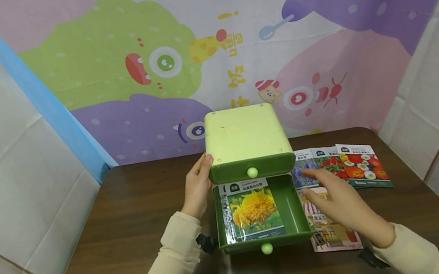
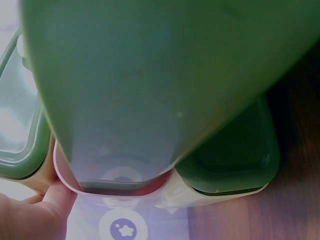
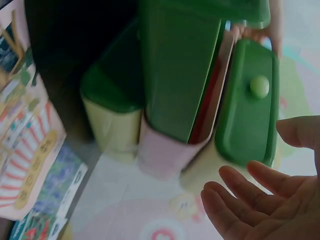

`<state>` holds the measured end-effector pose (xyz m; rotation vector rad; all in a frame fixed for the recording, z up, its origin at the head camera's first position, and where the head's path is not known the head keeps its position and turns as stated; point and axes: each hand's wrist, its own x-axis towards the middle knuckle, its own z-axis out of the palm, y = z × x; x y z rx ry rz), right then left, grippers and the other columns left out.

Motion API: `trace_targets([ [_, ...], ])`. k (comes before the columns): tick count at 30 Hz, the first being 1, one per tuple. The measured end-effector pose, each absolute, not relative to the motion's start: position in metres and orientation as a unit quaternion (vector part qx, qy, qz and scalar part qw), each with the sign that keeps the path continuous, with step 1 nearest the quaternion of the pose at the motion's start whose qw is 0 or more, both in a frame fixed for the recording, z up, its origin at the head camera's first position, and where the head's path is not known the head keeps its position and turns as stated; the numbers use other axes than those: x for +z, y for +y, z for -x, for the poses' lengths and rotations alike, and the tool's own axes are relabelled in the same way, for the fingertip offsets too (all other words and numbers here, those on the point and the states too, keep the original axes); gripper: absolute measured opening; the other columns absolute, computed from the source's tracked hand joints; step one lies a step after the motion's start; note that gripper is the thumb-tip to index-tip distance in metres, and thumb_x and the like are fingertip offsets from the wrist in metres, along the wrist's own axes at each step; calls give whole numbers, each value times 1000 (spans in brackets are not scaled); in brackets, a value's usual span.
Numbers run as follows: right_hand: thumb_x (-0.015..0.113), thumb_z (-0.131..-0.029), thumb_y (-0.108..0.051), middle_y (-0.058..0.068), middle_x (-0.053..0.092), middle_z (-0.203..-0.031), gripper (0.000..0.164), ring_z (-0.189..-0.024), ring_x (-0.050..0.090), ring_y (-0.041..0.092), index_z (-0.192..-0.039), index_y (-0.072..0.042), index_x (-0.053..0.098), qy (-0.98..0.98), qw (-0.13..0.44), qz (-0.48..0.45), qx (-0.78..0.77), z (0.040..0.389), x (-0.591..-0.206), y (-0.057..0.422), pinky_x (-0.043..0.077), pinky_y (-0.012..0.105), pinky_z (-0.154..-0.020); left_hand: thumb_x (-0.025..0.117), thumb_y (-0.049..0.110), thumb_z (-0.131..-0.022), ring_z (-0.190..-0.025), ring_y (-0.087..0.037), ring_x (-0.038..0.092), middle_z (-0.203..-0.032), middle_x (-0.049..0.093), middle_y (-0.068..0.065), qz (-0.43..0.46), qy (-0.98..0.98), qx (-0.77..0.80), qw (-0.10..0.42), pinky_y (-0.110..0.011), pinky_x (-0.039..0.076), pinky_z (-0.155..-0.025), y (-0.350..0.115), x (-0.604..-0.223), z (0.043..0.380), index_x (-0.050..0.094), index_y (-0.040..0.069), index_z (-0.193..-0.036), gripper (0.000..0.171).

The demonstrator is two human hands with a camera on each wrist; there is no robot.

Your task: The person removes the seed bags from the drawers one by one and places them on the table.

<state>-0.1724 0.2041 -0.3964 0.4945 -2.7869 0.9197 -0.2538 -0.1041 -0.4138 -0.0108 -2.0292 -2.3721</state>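
Observation:
A small desk drawer unit [image 1: 246, 132] with a pale yellow top stands on the table. Its top drawer front [image 1: 229, 172] is closed, while the green drawer [image 1: 293, 211] below it is pulled out. Inside that drawer lies a flower seed packet [image 1: 255, 213] with yellow blooms, above another packet at its left edge. My left hand [image 1: 197, 183] rests against the unit's left side, thumb near the top front corner. To the right of the pulled-out drawer hovers my right hand [image 1: 339, 202], fingers apart and holding nothing, over a pink shop-picture packet [image 1: 331, 229].
Further right lie a purple-flower packet [image 1: 303, 166], a red-flower packet [image 1: 329, 162] and a poppy packet [image 1: 363, 164], overlapping one another. Beneath the pulled-out drawer is another green drawer front [image 3: 112, 85]. A cartoon-print cloth [image 1: 126, 65] hangs behind the wooden table [image 1: 138, 193].

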Motion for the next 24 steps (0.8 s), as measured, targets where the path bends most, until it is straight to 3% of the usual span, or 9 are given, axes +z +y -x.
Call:
trace_targets([
  [9, 64, -96, -35, 14, 56, -138, 54, -120, 59, 33, -140, -8, 52, -942, 53, -225, 245, 178, -402, 168, 52, 52, -95, 55, 51, -97, -107, -15, 67, -147, 50, -4, 3, -654, -757, 9, -27, 56, -87, -104, -414, 253, 41, 16, -150, 65],
  [18, 64, -93, -48, 24, 43, -149, 76, -135, 46, 40, -147, 1, 42, -953, -9, -257, 162, 190, -412, 146, 43, 56, -106, 55, 50, -97, -105, -13, 67, -146, 51, -3, 2, -650, -760, 11, -26, 57, -85, -104, -413, 254, 42, 17, -150, 63],
  [24, 64, -92, -51, 29, 36, -151, 80, -139, 38, 44, -148, 1, 40, -956, -43, -261, 130, 195, -418, 137, 38, 56, -111, 55, 51, -97, -111, -17, 65, -147, 50, -2, -1, -655, -756, 10, -30, 56, -90, -105, -413, 253, 42, 18, -149, 63],
])
